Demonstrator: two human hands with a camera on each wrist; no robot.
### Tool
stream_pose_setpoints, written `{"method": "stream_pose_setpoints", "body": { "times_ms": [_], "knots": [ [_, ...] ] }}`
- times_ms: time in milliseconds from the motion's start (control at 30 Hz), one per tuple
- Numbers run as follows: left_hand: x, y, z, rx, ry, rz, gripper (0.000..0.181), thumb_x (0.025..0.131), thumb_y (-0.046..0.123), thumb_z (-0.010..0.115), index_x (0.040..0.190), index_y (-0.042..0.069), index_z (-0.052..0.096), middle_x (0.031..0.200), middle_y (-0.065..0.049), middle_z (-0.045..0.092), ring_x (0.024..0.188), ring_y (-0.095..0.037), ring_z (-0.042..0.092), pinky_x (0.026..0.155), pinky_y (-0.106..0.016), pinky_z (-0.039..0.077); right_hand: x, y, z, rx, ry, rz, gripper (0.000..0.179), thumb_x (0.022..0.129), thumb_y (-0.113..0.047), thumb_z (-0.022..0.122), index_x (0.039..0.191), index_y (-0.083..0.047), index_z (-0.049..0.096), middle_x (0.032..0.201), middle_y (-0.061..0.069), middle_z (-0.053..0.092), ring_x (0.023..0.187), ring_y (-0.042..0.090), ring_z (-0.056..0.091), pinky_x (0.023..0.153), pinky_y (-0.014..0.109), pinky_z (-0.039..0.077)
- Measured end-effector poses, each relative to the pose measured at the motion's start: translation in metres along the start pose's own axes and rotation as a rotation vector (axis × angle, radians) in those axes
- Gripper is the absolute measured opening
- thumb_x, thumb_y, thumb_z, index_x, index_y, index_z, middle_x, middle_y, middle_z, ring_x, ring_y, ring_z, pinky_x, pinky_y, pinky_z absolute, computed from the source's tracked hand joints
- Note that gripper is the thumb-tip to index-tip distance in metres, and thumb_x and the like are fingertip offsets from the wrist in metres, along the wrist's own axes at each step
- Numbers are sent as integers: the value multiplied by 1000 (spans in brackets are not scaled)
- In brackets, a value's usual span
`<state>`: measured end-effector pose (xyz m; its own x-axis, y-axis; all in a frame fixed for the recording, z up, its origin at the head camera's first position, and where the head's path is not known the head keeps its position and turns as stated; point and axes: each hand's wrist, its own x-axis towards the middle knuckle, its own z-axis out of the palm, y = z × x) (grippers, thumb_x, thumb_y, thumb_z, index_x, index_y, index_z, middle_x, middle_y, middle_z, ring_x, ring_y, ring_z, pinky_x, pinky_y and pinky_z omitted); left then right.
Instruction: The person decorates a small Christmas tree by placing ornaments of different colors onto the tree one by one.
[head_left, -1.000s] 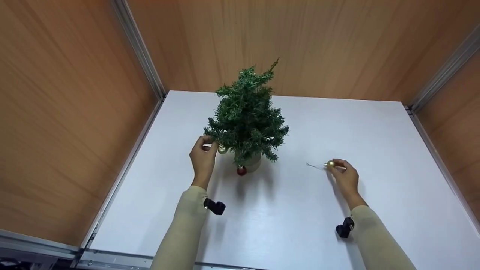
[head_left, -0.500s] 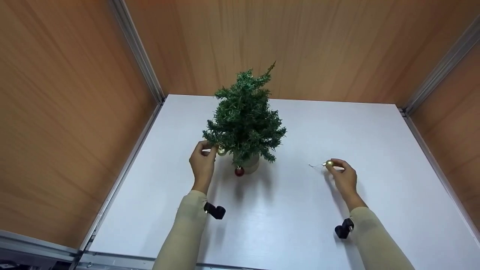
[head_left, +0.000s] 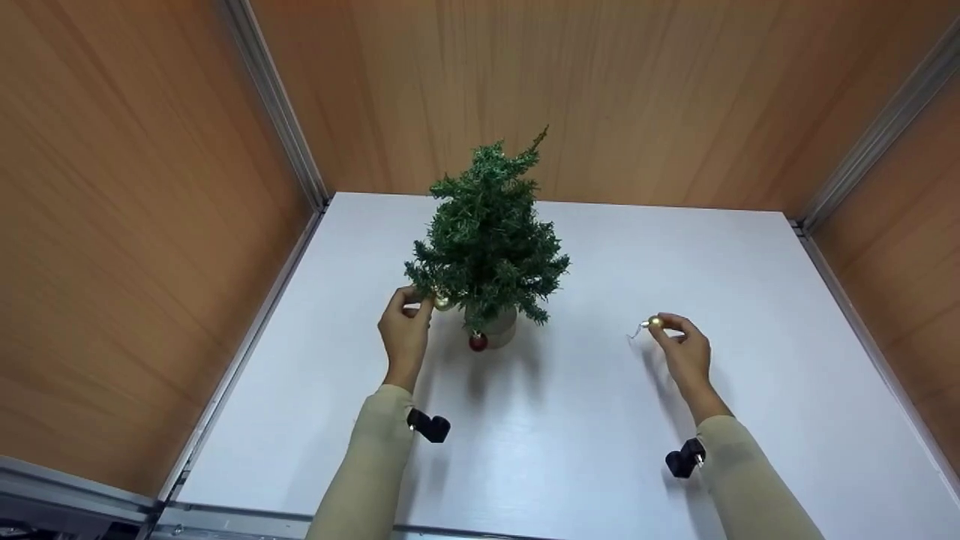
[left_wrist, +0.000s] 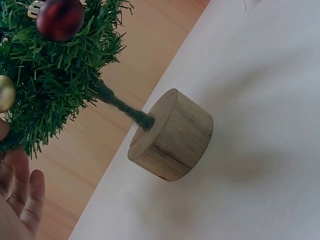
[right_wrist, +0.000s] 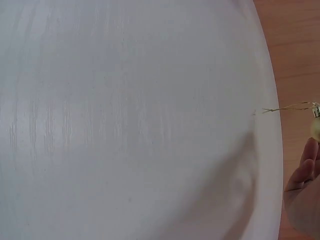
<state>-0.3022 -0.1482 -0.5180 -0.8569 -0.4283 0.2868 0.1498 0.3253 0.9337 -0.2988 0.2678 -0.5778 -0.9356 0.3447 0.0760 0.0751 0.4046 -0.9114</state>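
Note:
A small artificial Christmas tree (head_left: pixel 495 232) stands on a round wooden base (left_wrist: pixel 175 135). My left hand (head_left: pixel 405 334) is at its lower left branch and pinches the branch tip between thumb and forefinger; foliage partly hides the fingertips. Close to that thumb hangs a gold bauble (head_left: pixel 442 302). Lower at the front hangs a red bauble (left_wrist: pixel 60 19). Out to the right, my right hand (head_left: pixel 684 351) pinches another gold bauble (head_left: pixel 656 322) above the table. Its thin looped string (right_wrist: pixel 290 107) sticks out past the metal cap.
The white tabletop (head_left: pixel 585 420) spreads under both arms. Wood-grain panels (head_left: pixel 637 97) rise at the back and both sides, with metal rails (head_left: pixel 277 97) at the corners. A black wrist camera (head_left: pixel 429 425) sits on each sleeve.
The view has shifted slightly, so the tree appears lower. My right hand has turned a little, and the bauble's string now points more downward. My left hand stays at the branch.

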Motion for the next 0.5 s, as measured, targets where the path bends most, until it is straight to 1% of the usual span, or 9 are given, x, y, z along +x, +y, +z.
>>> {"method": "stream_pose_setpoints", "body": {
  "times_ms": [167,267,500],
  "knots": [
    [0,-1,1,11,3,-13,15,82,25,63,95,18,62,87,5,59,64,-16,56,53,-29,47,-2,-7,0,21,1,-22,42,80,-41,65,112,-14,59,105,-1,56,75,14,48,58,22,40],
    [-1,-1,1,17,11,-7,13,82,23,63,94,18,62,87,5,59,63,-14,56,52,-29,47,-3,-11,0,31,6,-29,43,79,-41,65,112,-14,60,105,-1,56,74,13,48,56,21,40],
    [-1,-1,2,8,18,6,13,82,23,64,94,17,62,86,5,59,64,-17,57,52,-29,47,-4,-19,-3,36,15,-25,43,77,-43,66,110,-15,61,104,-2,56,71,12,47,51,20,37]
  ]
}}
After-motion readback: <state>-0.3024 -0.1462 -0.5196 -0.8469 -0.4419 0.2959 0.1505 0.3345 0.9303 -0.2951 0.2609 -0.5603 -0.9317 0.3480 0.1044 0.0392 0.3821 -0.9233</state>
